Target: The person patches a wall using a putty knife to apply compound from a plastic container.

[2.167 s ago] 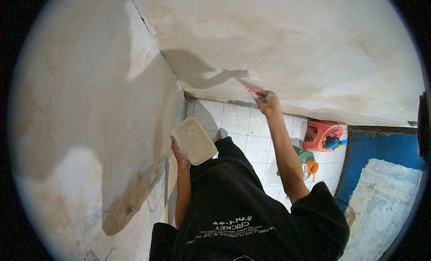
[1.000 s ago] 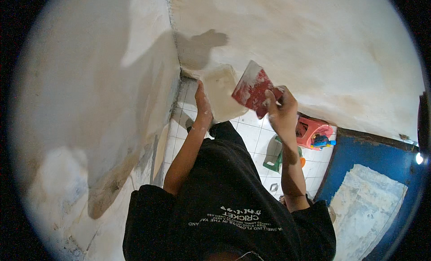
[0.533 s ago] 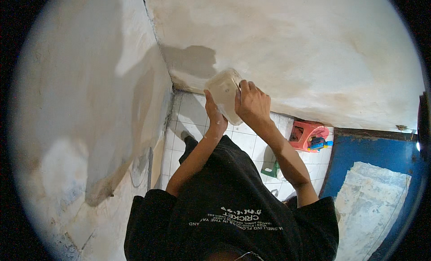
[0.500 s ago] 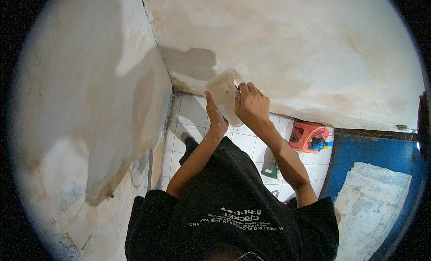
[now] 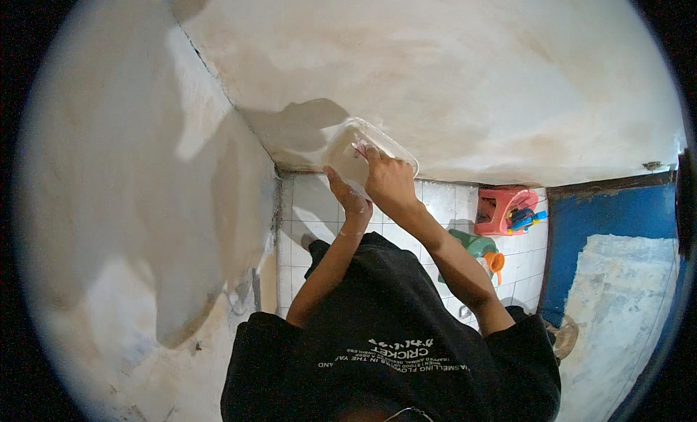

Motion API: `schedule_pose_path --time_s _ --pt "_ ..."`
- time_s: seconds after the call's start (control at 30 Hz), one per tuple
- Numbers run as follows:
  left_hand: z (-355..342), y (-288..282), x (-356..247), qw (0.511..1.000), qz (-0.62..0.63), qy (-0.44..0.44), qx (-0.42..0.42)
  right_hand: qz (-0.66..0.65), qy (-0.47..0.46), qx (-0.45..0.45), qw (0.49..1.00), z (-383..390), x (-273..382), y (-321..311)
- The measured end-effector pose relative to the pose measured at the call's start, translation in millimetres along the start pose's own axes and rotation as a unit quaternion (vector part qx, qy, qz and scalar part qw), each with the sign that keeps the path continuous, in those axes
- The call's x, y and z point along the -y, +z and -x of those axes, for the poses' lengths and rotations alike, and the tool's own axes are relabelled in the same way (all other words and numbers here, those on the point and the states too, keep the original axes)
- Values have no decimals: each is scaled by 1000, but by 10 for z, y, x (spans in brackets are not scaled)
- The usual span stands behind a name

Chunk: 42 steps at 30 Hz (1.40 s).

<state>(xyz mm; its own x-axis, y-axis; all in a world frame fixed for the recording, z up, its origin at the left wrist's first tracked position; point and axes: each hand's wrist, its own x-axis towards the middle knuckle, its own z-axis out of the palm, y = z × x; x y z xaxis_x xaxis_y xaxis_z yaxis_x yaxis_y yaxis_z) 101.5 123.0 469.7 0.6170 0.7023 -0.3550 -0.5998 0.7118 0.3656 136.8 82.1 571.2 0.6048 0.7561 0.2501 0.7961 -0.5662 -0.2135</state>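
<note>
My left hand (image 5: 347, 193) grips the near left side of a pale rectangular plastic tub (image 5: 341, 168) that has whitish paste on it. My right hand (image 5: 389, 179) is over the tub, fingers closed on a red scraper (image 5: 361, 150) that is tipped down inside it, its blade mostly hidden. The tub is held up close to the patchy plastered wall (image 5: 472, 95), near the corner with the left wall (image 5: 123, 189).
Below, the white tiled floor (image 5: 305, 197) holds a pink stool (image 5: 497, 203) with a blue and yellow object (image 5: 526, 219), a green object (image 5: 468, 240) and an orange container (image 5: 494, 264). A blue door (image 5: 577, 211) with a large pale patch lies at the right.
The scraper has gone from working at the wall into the tub, which my left hand has raised. Since half a second ago, my right fingers have moved further over the tub's middle.
</note>
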Motion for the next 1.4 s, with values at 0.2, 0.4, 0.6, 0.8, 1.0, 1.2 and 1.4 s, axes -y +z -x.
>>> schedule_pose_path --time_s 0.2,0.4,0.6,0.8,1.0,1.2,1.4 --pt "-55 -166 -82 1000 11 -25 11 -31 -54 24 998 144 47 48" --pt "-13 -164 -159 1000 -15 -6 7 -50 20 3 999 53 162 -123" --pt "-13 -205 -120 998 -59 22 32 27 -2 2 1000 82 290 79" --pt "-80 -354 -84 986 -145 79 15 -10 -7 60 998 119 287 -21" --pt "-102 -384 -168 984 -126 110 57 32 5 21 999 21 400 52" --pt "-216 -676 -268 958 -203 147 139 -34 -37 79 996 163 506 71" --pt "19 -165 -199 996 -68 59 -14 -34 52 68 996 31 219 -68"
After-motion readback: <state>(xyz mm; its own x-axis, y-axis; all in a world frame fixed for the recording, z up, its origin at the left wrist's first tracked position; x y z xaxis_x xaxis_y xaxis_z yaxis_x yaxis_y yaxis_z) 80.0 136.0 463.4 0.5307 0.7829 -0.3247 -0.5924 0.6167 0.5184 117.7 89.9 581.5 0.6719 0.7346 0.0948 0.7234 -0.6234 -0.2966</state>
